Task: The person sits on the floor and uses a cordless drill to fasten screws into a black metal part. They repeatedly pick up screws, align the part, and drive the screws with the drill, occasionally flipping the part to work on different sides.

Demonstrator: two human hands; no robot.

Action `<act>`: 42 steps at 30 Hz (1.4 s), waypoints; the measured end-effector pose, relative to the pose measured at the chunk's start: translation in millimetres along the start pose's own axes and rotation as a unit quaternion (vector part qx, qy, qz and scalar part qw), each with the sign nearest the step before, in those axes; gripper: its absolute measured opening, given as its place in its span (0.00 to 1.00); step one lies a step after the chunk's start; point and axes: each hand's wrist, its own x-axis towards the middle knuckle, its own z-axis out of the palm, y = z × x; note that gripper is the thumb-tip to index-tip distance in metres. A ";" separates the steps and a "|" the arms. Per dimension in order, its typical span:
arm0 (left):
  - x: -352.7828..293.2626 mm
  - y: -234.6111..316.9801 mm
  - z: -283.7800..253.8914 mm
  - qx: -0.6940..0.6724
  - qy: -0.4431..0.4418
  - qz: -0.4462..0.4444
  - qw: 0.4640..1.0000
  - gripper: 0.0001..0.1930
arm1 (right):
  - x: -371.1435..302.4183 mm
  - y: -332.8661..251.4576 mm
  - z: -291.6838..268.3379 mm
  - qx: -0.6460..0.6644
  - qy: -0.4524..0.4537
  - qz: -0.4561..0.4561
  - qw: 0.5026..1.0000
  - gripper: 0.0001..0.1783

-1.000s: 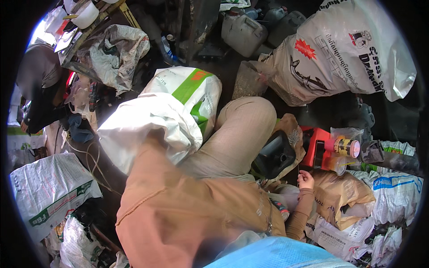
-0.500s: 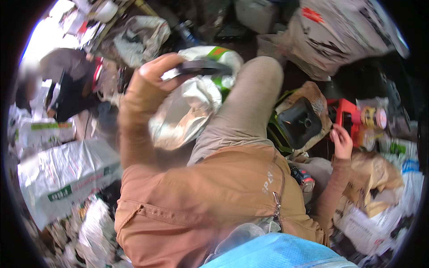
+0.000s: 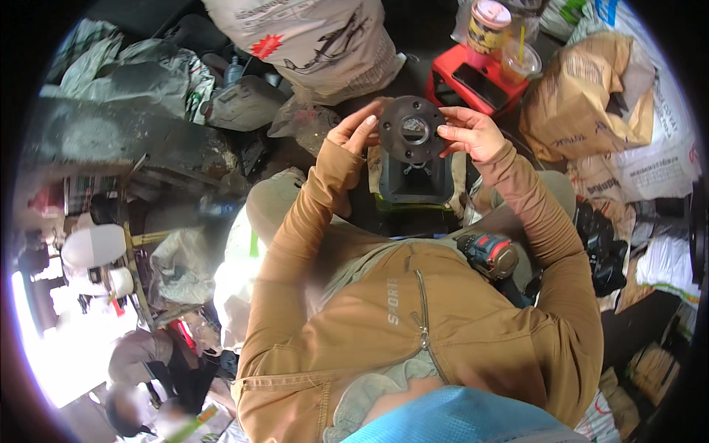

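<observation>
A round black flange with a central hole and several smaller holes near its rim is held up in front of me. My left hand grips its left edge with closed fingers. On the opposite edge, my right hand pinches it between thumb and fingers. Just beneath the flange is a squarish black plastic housing with sloping walls; the flange hides its far part. Between my legs, the housing rests on something brown and green, mostly covered. A power drill lies by my right thigh, apart from both hands.
A red stool beyond my right hand carries a phone, a patterned cup and a clear cup with a straw. A large white sack stands ahead, a brown paper bag at right. Another person is at lower left.
My left hand has brought the flange from the left to above the housing. My right hand has come from beside the red stool and taken its right edge. The view has turned.
</observation>
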 end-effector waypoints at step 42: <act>74.8 -138.3 -42.2 0.085 -0.027 -0.277 0.957 0.18 | 42.4 125.7 -50.5 -0.056 0.149 0.276 0.948 0.18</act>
